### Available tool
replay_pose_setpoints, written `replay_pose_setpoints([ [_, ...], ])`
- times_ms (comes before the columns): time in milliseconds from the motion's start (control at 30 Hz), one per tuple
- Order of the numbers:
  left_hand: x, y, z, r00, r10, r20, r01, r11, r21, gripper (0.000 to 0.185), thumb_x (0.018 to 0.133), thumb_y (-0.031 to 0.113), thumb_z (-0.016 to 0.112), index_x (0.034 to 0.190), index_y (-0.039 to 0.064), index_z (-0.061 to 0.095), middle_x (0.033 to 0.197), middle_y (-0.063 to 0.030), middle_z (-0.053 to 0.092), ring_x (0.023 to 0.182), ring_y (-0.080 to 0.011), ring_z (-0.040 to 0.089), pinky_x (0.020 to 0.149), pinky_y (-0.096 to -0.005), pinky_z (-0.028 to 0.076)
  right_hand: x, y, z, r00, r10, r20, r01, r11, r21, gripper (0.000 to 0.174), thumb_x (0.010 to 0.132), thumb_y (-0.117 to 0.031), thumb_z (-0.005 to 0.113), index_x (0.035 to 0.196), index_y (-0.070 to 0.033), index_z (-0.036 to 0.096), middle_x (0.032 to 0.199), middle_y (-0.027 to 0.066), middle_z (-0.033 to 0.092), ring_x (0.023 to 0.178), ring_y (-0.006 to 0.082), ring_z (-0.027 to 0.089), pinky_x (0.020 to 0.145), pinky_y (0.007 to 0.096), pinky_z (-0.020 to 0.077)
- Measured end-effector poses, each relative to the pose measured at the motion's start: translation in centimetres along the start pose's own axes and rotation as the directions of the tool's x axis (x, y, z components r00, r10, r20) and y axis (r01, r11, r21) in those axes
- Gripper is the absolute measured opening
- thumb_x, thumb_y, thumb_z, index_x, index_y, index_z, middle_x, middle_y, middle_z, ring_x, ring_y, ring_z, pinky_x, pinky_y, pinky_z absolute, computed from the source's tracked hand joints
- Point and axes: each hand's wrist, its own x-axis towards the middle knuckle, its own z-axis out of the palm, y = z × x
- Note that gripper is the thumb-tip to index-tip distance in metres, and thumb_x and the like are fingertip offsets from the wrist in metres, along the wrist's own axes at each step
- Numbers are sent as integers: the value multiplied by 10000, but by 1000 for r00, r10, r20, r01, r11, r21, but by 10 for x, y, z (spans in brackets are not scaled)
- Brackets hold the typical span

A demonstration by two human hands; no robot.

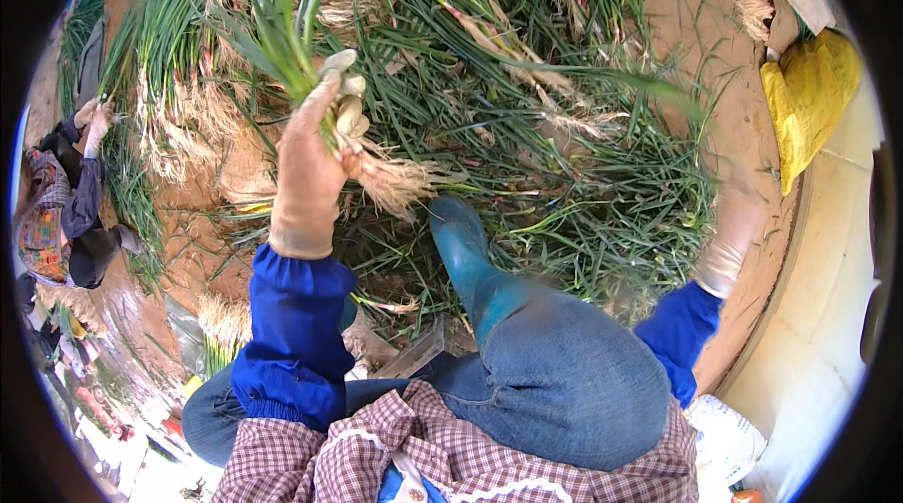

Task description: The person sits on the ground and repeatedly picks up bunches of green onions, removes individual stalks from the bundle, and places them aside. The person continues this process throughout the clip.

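My left hand [310, 150], in a beige glove with whitish fingertips, is closed around a bunch of green garlic plants [300, 73]. The leaves point up and away, and the pale roots hang out to the right of the fist. Out at the right, above the bare ground, my gloved right hand [737, 210] is blurred; its fingers cannot be made out, nor whether it holds anything. Between the hands lies a wide heap of loose green leaves [600, 200], with rooted stalks [522, 59] on top.
My teal rubber boot [458, 235] rests at the heap's near edge. Bundled plants with roots [176, 101] lie at the upper left. Another person [63, 207] sits at the far left, handling plants. A yellow woven sack [811, 101] and a white sack [723, 439] are at the right.
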Motion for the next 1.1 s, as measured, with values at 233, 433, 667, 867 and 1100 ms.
replay_pose_setpoints([
  [233,-2,-111,3,898,-374,233,405,908,-104,377,987,261,508,1245,-13,538,980,-80,632,924,-200,628,845,-301,532,24,-116,22,959,185,217,-169,982,-90,202,942,-127,486,1081,-64,619,1035,129,649,778,263,633,665,339,516],
  [433,-16,-151,5,874,-426,232,426,903,52,394,1001,295,483,1237,-4,583,1140,-116,653,996,-196,630,898,-326,494,-33,-228,117,767,-342,543,63,882,467,249,946,-323,573,1053,-121,670,873,135,674,745,300,664,686,352,520],
  [667,-29,-144,-12,871,-435,228,455,889,-41,275,984,274,510,1057,21,588,892,-83,649,723,-156,627,750,-338,551,-1,-214,132,701,-389,597,-489,346,800,388,996,-407,473,1090,-56,608,737,-50,539,586,54,451,523,188,366],
  [867,-39,-133,20,937,-331,109,347,915,-206,235,981,275,508,1012,57,590,831,-37,612,665,-125,575,715,-327,532,-15,-255,149,899,-141,415,-290,520,804,320,943,-263,615,713,-43,589,630,-15,544,584,72,483,541,248,403],
  [1100,-54,-56,60,971,-34,238,52,996,-73,277,1005,318,458,958,55,530,794,-62,551,597,-118,528,614,-318,516,60,-225,139,973,118,198,-206,56,977,211,964,-260,574,966,-57,628,798,17,613,600,71,509,536,203,440],
])
